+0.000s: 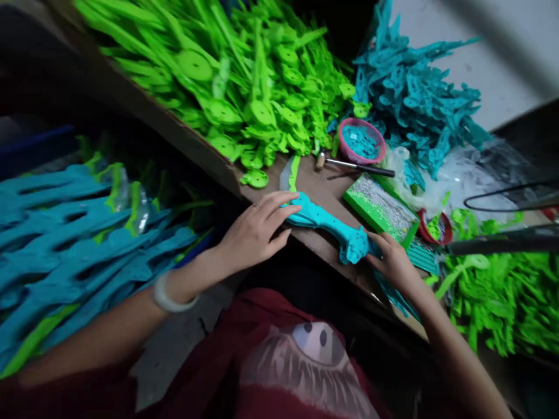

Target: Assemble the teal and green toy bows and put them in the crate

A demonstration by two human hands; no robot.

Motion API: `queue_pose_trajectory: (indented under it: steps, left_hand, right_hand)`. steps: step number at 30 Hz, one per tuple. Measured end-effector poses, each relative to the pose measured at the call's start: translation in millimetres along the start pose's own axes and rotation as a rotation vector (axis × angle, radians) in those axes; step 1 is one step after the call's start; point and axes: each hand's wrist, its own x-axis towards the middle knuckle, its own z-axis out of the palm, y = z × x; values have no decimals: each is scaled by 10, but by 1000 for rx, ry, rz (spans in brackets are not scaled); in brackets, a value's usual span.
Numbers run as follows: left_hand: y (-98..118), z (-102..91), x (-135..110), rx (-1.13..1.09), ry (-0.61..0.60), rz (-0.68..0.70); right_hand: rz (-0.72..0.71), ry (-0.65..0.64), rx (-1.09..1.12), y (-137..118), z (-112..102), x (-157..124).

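Observation:
A long teal plastic part [327, 224] lies across the front edge of the brown worktable [323, 186]. My left hand [255, 233], with a ring and a pale bangle on the wrist, rests its fingers flat on the part's left end. My right hand [393, 262] closes its fingers on the part's wider right end. A green tray of small metal pieces [379, 206] sits just behind the part.
A big heap of green plastic parts [244, 75] covers the table's back left, a teal heap [414, 93] the back right. A pink bowl [362, 139], a small hammer [353, 166] and a red bowl [432, 227] lie between. Teal parts [78, 244] are stacked low at left; more green parts [506, 297] at right.

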Motion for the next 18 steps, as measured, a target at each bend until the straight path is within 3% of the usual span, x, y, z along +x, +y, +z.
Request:
queue_pose_trajectory:
  steps: [2,5,9,13,18]
  left_hand:
    - [-83,70,109,16,-187,71]
    - [-187,228,215,150,-299,169]
    - [-163,310,273,383,-346,272]
    - [-48,311,255,529,-367,250]
    - [-47,337,223,511,-354,183]
  right_hand:
    - [32,-43,-6,-1,-90,-17]
    - [128,-101,18,113,-280,-139]
    - [216,-197,-1,286,-471,-479]
    - [228,-233,-29,336,-464,-771]
    - [194,-110,-74,347,-309,-919]
